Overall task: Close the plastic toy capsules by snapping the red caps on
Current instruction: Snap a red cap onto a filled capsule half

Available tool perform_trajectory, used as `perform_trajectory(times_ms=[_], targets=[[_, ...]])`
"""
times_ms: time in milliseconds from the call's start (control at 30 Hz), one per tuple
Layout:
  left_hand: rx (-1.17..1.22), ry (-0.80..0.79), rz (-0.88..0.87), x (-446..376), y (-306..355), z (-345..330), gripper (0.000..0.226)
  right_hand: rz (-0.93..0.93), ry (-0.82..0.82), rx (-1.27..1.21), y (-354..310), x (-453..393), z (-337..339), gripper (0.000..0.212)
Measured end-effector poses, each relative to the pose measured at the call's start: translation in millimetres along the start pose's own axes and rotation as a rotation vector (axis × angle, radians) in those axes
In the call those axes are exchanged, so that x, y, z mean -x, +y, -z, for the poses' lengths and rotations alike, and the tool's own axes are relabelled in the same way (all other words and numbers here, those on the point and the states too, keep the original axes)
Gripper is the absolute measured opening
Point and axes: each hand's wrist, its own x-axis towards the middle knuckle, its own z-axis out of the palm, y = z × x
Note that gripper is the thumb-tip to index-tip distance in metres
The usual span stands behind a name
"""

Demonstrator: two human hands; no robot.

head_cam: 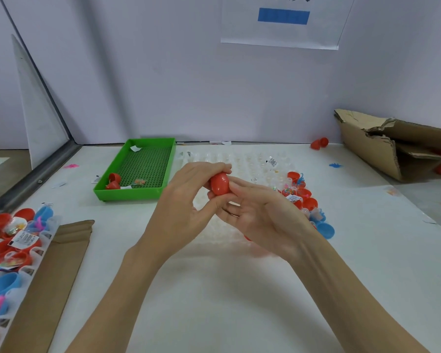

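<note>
Green tray (pixel 163 163) holds two red caps (pixel 113 180) and scraps.

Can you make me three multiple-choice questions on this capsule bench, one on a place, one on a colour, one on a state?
1. Where is the green tray?
A. left of the hands
B. right of the hands
C. on the cardboard box

2. What colour is the held capsule?
A. blue
B. red
C. clear

3. How is that capsule held?
A. lying untouched
B. by one hand
C. by both hands

Answers: 1 A, the tray sits left of both hands. 2 B, its shell is red. 3 C, the left hand and right hand both pinch it.
</note>
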Motion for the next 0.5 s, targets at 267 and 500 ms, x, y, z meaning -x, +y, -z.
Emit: perform_trajectory(times_ms=[267,500], targets=[[0.043,-0.027,0.067,-1.3,4.3,0.7,0.044,0.015,0.066,0.051,-0.5,-0.7,-0.9,0.040],[-0.094,0.065,-0.090,-2.4,-1.6,1.4,0.043,0.045,0.064,0.054,1.1,-1.5,-2.6,0.042]])
